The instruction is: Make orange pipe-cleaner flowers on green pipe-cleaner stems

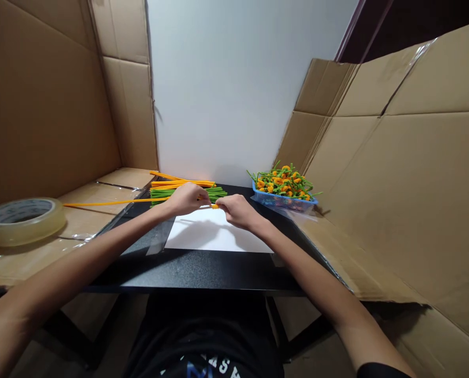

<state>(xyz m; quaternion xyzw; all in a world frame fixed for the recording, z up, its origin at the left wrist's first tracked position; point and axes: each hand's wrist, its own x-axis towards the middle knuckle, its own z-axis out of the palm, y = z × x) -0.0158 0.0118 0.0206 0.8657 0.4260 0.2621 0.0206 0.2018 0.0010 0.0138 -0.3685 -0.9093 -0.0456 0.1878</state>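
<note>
My left hand (187,199) grips a long orange pipe cleaner (112,202), which runs out to the left over the table edge. My right hand (238,211) pinches near the stem's short end (215,206), close to my left hand. Both hands hover above a white paper sheet (214,236) taped to a black table (195,270). Just behind them lies a bundle of green pipe cleaners (218,194), partly hidden by my left hand. Loose orange pipe cleaners (181,183) rest beyond the green ones.
A blue plastic basket (283,202) at the table's back right holds orange-and-green pipe-cleaner flowers. A clear tape roll (21,221) lies on cardboard at the left. Cardboard sheets line both sides, and a white wall (234,89) stands behind the table.
</note>
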